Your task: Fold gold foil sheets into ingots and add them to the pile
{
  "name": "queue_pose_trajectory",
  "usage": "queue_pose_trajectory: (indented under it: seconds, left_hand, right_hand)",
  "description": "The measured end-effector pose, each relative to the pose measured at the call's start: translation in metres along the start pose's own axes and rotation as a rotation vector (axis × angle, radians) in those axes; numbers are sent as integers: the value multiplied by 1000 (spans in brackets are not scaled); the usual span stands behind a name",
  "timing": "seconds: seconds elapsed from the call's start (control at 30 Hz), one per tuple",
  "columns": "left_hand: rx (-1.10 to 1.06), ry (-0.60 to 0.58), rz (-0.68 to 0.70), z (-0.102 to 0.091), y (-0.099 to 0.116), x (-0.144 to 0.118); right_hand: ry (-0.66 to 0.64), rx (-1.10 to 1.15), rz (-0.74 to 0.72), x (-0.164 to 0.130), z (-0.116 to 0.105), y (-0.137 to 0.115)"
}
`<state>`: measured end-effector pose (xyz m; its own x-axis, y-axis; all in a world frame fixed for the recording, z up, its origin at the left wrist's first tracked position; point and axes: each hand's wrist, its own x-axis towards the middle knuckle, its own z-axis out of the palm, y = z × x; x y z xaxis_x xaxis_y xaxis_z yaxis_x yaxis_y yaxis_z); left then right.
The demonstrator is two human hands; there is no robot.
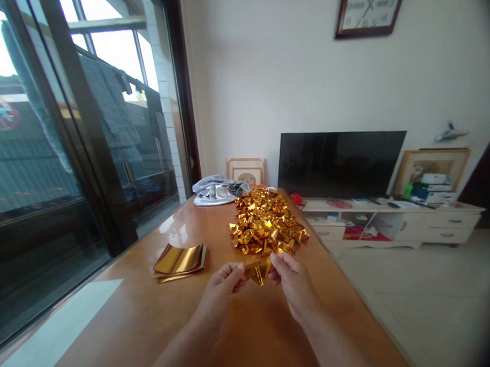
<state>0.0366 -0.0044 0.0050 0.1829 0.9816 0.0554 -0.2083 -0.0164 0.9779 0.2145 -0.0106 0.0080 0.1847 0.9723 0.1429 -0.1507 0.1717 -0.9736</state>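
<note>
A folded piece of gold foil paper is held above the wooden table, pinched from both sides. My left hand grips its left edge and my right hand grips its right edge. Just beyond the hands lies a heap of folded gold foil pieces. To the left of my hands a small stack of flat gold foil sheets rests on the table.
A grey-white cloth bundle lies at the table's far end. Glass sliding doors run along the left. A television stands on a white cabinet at the right, beyond tiled floor.
</note>
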Motion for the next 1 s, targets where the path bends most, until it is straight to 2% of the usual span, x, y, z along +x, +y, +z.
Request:
queue_pose_trajectory:
  seconds: [0.23, 0.33, 0.4, 0.47, 0.53, 0.63, 0.73, 0.87, 1.0]
  left_hand:
    - [39, 42, 56, -3, 1, 3]
    - [100, 55, 63, -4, 3, 0]
    - [149, 53, 75, -3, 5, -1]
    - [201, 44, 89, -3, 5, -2]
    - [256, 28, 97, -3, 5, -2]
    - [305, 1, 103, -2, 6, -3]
    - [261, -28, 85, -2, 8, -5]
    - [117, -107, 41, -1, 9, -5]
    - [98, -96, 49, -3, 8, -4]
  right_hand:
    - [-49, 47, 132, 2, 0, 9]
    - [-17, -17, 190, 4, -5, 9]
    - [37, -118, 118, 4, -7, 5]
    - [20, -240, -30, 3, -7, 1]
    - [-103, -329, -130, 0, -5, -1]
    - [-280, -423, -149, -4, -1, 2]
    - [-323, -378, -102, -6, 2, 6]
    - [-262, -224, -34, -10, 8, 2]
    - [-256, -167, 20, -14, 10, -4]
